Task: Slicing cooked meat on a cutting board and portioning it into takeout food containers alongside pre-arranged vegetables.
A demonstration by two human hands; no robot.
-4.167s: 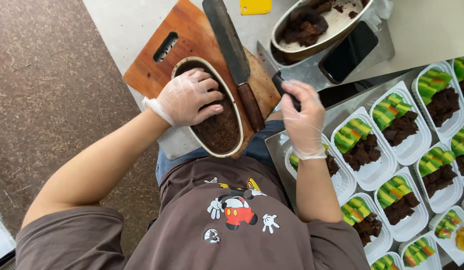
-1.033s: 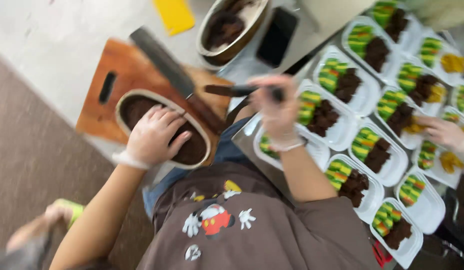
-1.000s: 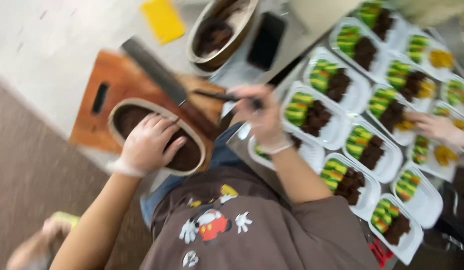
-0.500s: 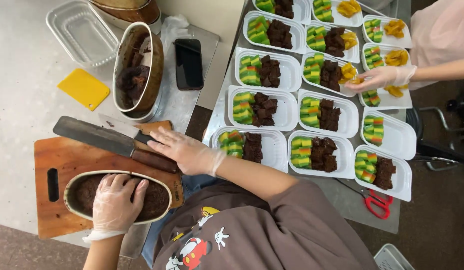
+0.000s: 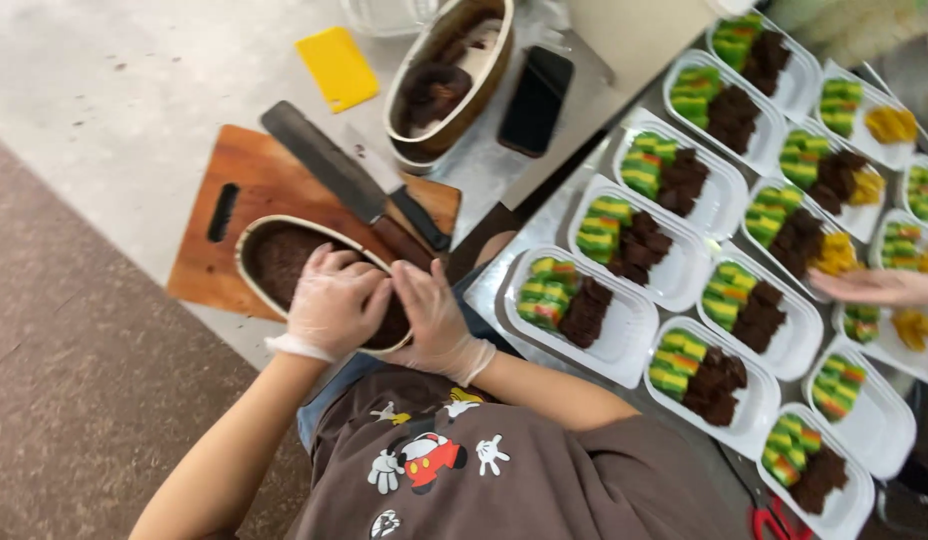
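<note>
Hidden and cut-off parts

The left hand and right hand cover the near end of the oval cake tin; red scissors and far-right trays run past the edges.

bright, even overhead light, soft shadows, slight motion blur, softer toward the right edge

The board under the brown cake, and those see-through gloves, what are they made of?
The board looks like wood: reddish brown, with faint grain and a cut-out handle slot, and a smooth, maybe oiled, finish. The gloves on the left hand and right hand look like thin clear plastic: skin shows through, and they wrinkle and shine a little. The cake's oval pan might be stiff paper or thin wood; I cannot tell which.
</note>
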